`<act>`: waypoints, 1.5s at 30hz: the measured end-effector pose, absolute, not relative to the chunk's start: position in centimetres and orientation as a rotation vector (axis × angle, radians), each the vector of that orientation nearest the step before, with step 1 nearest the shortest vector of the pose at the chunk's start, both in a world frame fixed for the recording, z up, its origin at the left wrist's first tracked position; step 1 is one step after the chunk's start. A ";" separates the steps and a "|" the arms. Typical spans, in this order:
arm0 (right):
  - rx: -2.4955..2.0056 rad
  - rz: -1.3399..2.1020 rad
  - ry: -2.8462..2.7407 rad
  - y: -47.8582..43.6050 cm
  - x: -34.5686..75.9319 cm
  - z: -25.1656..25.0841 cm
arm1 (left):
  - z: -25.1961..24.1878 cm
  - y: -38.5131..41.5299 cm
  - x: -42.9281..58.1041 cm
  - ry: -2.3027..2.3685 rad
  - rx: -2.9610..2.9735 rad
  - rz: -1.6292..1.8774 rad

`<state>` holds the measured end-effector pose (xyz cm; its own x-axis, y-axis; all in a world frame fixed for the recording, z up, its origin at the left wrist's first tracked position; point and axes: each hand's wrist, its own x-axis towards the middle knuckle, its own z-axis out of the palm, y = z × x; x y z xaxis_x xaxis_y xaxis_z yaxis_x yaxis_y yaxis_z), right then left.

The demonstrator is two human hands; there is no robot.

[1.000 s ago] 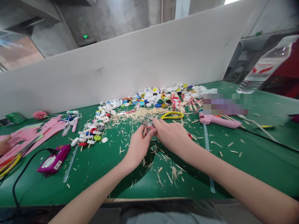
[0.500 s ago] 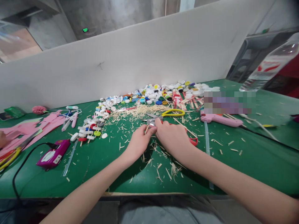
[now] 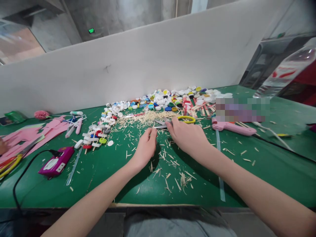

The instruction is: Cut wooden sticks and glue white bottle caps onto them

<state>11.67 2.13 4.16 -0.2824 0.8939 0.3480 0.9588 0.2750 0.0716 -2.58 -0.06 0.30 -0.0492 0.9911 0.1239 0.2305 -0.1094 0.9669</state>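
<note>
My left hand (image 3: 146, 146) is closed, its thumb and fingertips pinching a thin wooden stick (image 3: 153, 125) that points up and away. To its right, my right hand (image 3: 186, 134) is curled palm down around scissors, whose metal blades (image 3: 161, 126) stick out toward the stick. Their handles are hidden under the hand. A yellow scissor handle (image 3: 187, 118) shows just beyond my right knuckles; whether it belongs to the held pair I cannot tell. Wood shavings (image 3: 158, 117) are heaped past my fingertips.
Bottle caps (image 3: 158, 98) curve along the white partition (image 3: 138, 65), some on sticks at left. A pink glue gun (image 3: 234, 127) and water bottle (image 3: 286, 72) stand right. Left are a purple device (image 3: 56, 163), pink paper (image 3: 53, 128) and another person's hand (image 3: 3, 146).
My right hand has moved slightly up and away, and my left hand has turned more upright with the stick. The red handle seen under my right hand is now out of sight.
</note>
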 end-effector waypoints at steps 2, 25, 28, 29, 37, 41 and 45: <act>-1.609 -0.378 -2.361 2.2 11.8 4.2 | 0.2 -0.1 -2.4 1.283 1.401 1.207; -1.576 -0.494 -2.431 1.0 10.5 3.4 | 1.1 -0.9 -2.2 1.392 1.577 1.184; -1.670 -0.470 -2.364 1.0 10.4 3.4 | 1.0 -1.0 -2.0 1.464 1.622 1.193; -1.705 -0.466 -2.332 1.1 10.4 3.5 | 0.9 -1.0 -1.9 1.504 1.640 1.201; -1.761 -0.405 -2.319 1.8 11.4 4.0 | 0.6 -0.4 -2.6 1.496 1.526 1.315; -1.661 -0.333 -2.332 2.0 11.5 4.0 | 0.6 -0.5 -2.5 1.431 1.501 1.292; -1.468 -0.282 -2.487 2.1 11.7 4.0 | 0.9 -0.8 -2.1 1.372 1.512 1.238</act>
<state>11.67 2.09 4.03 -0.4667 0.8319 0.3004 0.8780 0.4767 0.0437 -2.05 -0.84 0.88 -0.0354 0.9840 0.1746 0.2742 -0.1585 0.9485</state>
